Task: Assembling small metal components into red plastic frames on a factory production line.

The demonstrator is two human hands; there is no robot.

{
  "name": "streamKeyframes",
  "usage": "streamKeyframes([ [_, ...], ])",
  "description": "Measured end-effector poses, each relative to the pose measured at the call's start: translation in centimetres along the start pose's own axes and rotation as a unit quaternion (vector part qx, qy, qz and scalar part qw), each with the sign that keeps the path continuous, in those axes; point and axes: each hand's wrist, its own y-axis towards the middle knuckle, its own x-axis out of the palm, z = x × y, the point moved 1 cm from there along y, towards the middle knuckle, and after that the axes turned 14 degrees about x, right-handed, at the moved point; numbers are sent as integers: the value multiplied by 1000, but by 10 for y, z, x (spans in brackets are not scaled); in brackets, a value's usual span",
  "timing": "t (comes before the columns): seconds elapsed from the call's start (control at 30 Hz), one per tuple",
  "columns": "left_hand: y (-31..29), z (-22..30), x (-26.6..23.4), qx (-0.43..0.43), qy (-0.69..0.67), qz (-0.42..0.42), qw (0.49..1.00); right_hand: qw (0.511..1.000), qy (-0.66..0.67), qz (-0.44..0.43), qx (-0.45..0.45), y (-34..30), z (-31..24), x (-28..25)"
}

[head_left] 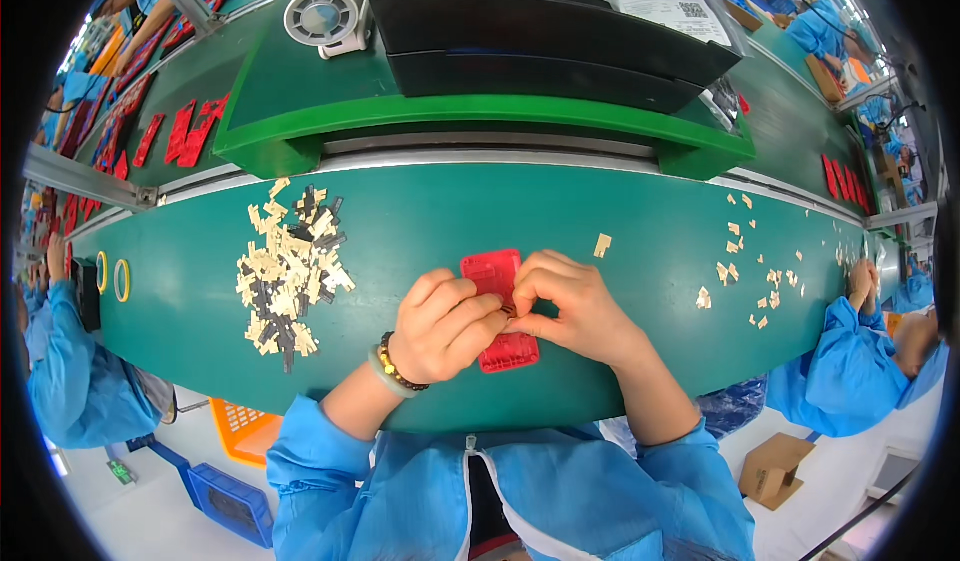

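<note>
A red plastic housing (510, 353) lies on the green table in front of me, its long side running away from me. My left hand (447, 326), with a beaded bracelet and a pale bangle at the wrist, rests over its left side with fingers curled. From the right, my right hand (572, 306) bends thumb and index finger into a pinch over the housing's middle. The fingertips of both hands meet there. Something small and dark shows between them, too hidden to name.
At left lies a heap of cream and black small flat parts (290, 271). One cream piece (602, 245) sits beyond my right hand; several more (733, 246) are scattered right. A green raised shelf (480, 111) carries a white fan (328, 9) and black trays (550, 41). Co-workers sit on both sides.
</note>
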Motion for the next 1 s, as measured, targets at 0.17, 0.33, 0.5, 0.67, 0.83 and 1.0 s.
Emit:
streamKeyframes([
  [0.17,-1,-8,-5,-25,12,-41,999,994,-57,-7,90,-5,14,-14],
  [0.33,-6,-23,-1,-250,-129,-105,954,968,-203,147,27,1,14,-11],
  [0.5,-4,-13,-1,-280,-202,-34,938,949,-238,189,-88,11,5,26],
  [0.67,-3,-20,-15,-261,-45,-55,963,975,60,170,128,17,15,21],
  [0.83,-19,14,4,-145,-53,-200,968,921,241,34,304,22,44,24],
  [1.0,-23,19,11,-131,-16,-212,968,932,194,50,302,24,37,27],
])
